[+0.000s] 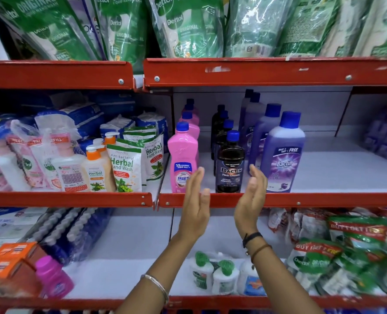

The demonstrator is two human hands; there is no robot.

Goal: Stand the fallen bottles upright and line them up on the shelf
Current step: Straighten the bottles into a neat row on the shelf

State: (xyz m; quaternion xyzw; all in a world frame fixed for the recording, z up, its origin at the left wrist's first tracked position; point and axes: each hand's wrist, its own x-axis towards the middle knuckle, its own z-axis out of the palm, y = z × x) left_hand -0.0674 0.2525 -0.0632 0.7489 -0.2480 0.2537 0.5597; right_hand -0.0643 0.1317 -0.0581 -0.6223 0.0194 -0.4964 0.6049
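Three rows of bottles stand upright on the middle shelf (337,173). A pink Shakti bottle (183,158) heads the left row, a dark Bactin bottle (230,165) the middle row, a purple Bactin bottle (283,155) the right row. Each has a blue cap and more bottles behind it. My left hand (196,205) is raised flat, fingers together, just left of the dark bottle. My right hand (252,200) mirrors it on that bottle's right side. Both palms face inward with the dark bottle between them; neither touches it.
The red shelf lip (301,199) runs below my hands. Herbal hand-wash pouches (125,165) and pump bottles fill the left bay. Green Dettol refill packs (188,26) hang above. The lower shelf holds small green-capped bottles (217,275), a pink bottle (53,277) and green packs.
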